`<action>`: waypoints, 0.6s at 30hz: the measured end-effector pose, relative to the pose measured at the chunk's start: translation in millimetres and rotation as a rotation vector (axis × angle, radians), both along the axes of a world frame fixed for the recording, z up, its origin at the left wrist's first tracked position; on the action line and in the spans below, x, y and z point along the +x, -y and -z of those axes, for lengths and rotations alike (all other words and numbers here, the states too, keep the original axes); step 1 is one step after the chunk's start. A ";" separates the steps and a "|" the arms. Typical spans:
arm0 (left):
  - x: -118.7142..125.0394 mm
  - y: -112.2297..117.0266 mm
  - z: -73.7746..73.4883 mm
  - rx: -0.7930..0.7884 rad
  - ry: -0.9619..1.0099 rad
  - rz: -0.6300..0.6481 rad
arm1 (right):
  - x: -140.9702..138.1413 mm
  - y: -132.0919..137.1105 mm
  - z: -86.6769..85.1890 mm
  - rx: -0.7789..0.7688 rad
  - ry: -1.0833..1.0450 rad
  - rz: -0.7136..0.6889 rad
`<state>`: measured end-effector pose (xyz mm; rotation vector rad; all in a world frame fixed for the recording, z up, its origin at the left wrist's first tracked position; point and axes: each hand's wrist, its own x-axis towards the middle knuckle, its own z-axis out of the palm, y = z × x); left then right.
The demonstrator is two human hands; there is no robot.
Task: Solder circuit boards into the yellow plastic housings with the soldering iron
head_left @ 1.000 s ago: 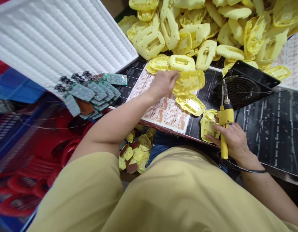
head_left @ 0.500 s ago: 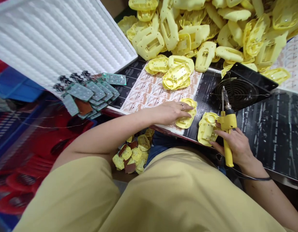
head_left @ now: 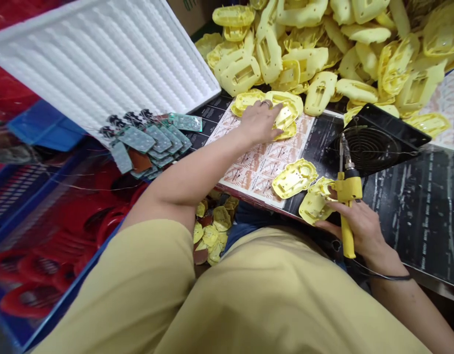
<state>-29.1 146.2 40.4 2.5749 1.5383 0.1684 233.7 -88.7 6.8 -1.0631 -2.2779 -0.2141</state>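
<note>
My left hand [head_left: 259,122] reaches forward and lies on a yellow plastic shell [head_left: 287,114] at the near edge of a big heap of yellow shells [head_left: 323,49]. Its fingers are on the shell, but whether they grip it I cannot tell. My right hand [head_left: 355,223] is closed around a yellow soldering iron [head_left: 345,196] held upright, tip up. Its fingertips also rest on another yellow shell [head_left: 314,205] near the table's front edge. One more shell [head_left: 294,178] lies just left of that, on a printed sheet [head_left: 256,162].
A black fan [head_left: 370,145] sits behind the iron. A stack of green circuit boards [head_left: 153,142] lies left of my arm, below a white ribbed tray [head_left: 101,64]. Yellow and brown scraps [head_left: 212,228] lie under the table edge. Red parts fill a blue crate [head_left: 46,236] at left.
My left hand left the shell near the front edge and moved up to the shell at the heap's edge. The right hand with the iron stayed nearly still.
</note>
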 end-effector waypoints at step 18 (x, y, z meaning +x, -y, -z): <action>-61.0 86.1 -3.9 -0.200 -0.144 -0.017 | 18.7 1.6 -1.0 -0.017 -0.004 -0.094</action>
